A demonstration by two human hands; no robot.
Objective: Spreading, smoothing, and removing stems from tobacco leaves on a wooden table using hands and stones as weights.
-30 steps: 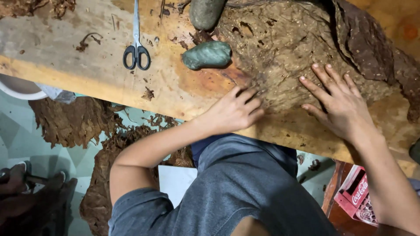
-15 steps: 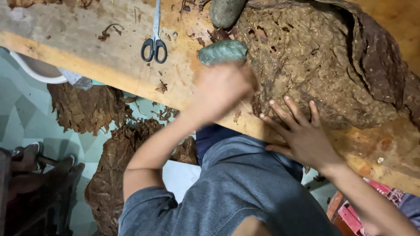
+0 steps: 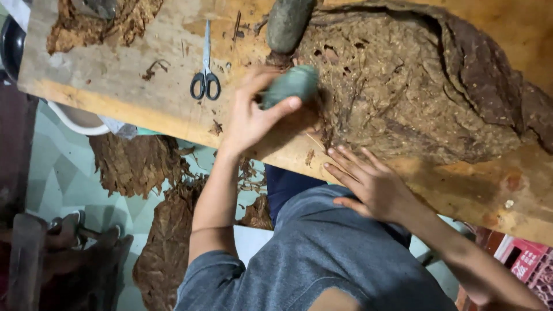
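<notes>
A wide, brown dried leaf (image 3: 415, 98) lies spread over a worn wooden board (image 3: 115, 86). My left hand (image 3: 250, 118) is shut on a smooth grey-green stone (image 3: 291, 83) at the leaf's left edge, thumb across its near side. A second, larger grey stone (image 3: 288, 23) rests just beyond it on the leaf's top corner. My right hand (image 3: 374, 187) hovers open at the board's near edge, fingers spread and pointing at the leaf's lower edge, holding nothing. Small black-handled scissors (image 3: 205, 75) lie on the board to the left of my left hand.
More dried leaves (image 3: 132, 161) lie heaped on the tiled floor below the board. A white basin rim (image 3: 75, 121) shows under the board's edge. Leaf scraps (image 3: 98, 23) sit at the board's far left. A red crate (image 3: 527, 262) stands at lower right.
My left hand left the leaf, reached the grey-green stone and closed on it. My right hand slid off the leaf back to the board's near edge.
</notes>
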